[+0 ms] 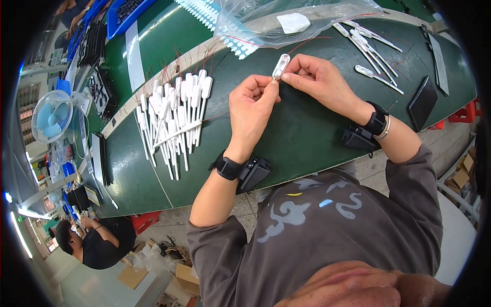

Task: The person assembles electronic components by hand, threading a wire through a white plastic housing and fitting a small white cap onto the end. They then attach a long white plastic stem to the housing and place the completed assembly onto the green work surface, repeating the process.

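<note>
A white plastic wand part [281,65] with a hollow, rounded head is held up over the green table. My left hand [251,107] pinches its lower end between thumb and forefinger. From the other side, my right hand [323,84] has its thumb and fingers closed on the edge of the head. A thin red wire [309,40] runs from near the head toward the upper right. Fingers cover the lower part of the piece. Left of my hands lies a heap of similar white wand parts [176,105], with red wires trailing from it.
Several more white wands [365,48] lie at the right. Clear plastic bags [245,23] and a blue-and-white dotted sheet [240,48] sit beyond my hands. A black flat device [422,102] rests near the right edge. A fan [52,116] and a seated person [105,240] are at left.
</note>
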`<move>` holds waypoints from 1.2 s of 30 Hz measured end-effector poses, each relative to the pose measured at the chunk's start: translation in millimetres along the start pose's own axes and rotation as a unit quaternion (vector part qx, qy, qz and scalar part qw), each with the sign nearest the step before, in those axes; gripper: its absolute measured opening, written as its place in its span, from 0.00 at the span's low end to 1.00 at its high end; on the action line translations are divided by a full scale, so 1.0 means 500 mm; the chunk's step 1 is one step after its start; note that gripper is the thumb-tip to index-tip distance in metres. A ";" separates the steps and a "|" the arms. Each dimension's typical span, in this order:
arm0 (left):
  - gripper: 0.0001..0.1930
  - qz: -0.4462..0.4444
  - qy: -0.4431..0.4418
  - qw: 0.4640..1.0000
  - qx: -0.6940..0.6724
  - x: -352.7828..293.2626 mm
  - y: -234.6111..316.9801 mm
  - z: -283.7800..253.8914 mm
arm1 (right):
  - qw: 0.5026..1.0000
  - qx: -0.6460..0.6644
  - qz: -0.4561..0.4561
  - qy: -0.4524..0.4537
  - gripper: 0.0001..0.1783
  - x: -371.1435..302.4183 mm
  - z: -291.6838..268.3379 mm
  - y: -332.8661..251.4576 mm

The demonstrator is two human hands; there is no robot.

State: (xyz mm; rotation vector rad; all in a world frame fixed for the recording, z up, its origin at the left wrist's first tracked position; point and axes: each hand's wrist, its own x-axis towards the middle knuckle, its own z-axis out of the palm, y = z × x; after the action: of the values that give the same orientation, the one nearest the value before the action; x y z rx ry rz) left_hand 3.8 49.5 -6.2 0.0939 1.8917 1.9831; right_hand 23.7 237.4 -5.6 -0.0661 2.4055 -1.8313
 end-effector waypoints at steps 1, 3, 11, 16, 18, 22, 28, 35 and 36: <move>0.06 -0.008 0.001 1.000 -0.003 -0.001 0.002 0.000 | 1.000 -0.007 0.002 0.000 0.09 0.000 0.000 -0.002; 0.06 -0.014 0.002 1.000 -0.006 -0.002 0.004 0.000 | 1.000 -0.014 0.002 0.000 0.09 -0.002 0.000 -0.003; 0.06 -0.006 0.007 1.000 0.002 -0.004 0.009 0.003 | 1.000 0.014 -0.003 0.003 0.08 -0.003 0.007 0.006; 0.06 0.010 0.014 1.000 0.021 -0.004 0.003 0.005 | 0.999 0.044 0.005 -0.012 0.08 -0.003 0.008 0.009; 0.06 0.040 0.016 0.999 0.024 -0.002 -0.005 0.005 | 0.997 0.070 0.004 -0.025 0.08 -0.001 0.009 0.014; 0.06 0.054 0.024 0.998 0.033 -0.006 -0.003 0.007 | 0.994 0.100 0.005 -0.046 0.08 0.000 0.009 0.017; 0.07 0.069 0.031 0.993 0.089 -0.004 -0.009 0.005 | 0.994 0.095 0.003 -0.048 0.07 0.000 0.011 0.020; 0.08 0.108 0.042 0.983 0.139 -0.005 -0.018 0.007 | 0.993 0.106 0.006 -0.058 0.08 0.000 0.009 0.017; 0.08 0.110 0.043 0.983 0.140 -0.005 -0.018 0.008 | 0.990 0.123 0.011 -0.061 0.08 0.000 0.010 0.014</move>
State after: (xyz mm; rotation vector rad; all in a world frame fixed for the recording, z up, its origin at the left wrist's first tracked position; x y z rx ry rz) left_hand 9.5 52.3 -14.1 0.3116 2.2955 1.8674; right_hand 24.8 234.3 -13.9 -0.1253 2.0766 -2.0334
